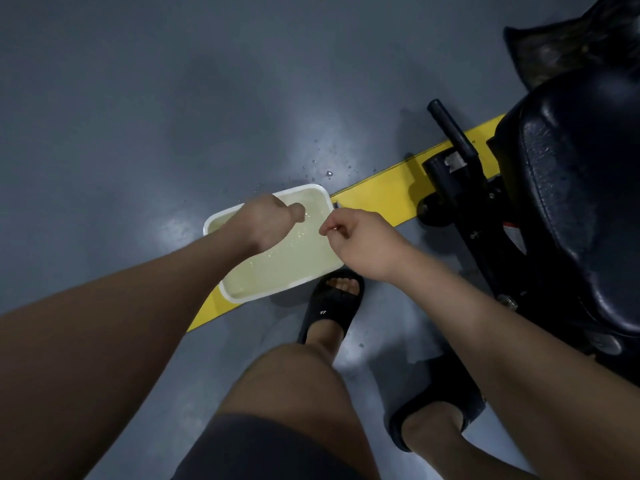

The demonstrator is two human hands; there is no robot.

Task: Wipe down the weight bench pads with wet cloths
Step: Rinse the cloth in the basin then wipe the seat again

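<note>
A white tub (249, 297) of cloudy water stands on the floor across a yellow stripe. My left hand (268, 221) hangs over the water, its fingers curled into a loose fist with nothing visible in it. Over the tub's right rim my right hand (360, 239) has its fingertips pinched together, and no cloth shows in it. The black glossy bench pad (575, 202) fills the right edge. A dark crumpled cloth (561, 53) lies beyond it at the top right.
The bench's black frame and handle bar (450, 129) stand right of the tub. Water drops (329, 173) dot the grey floor behind it. My feet in black slides (332, 306) are planted close to the tub's near edge.
</note>
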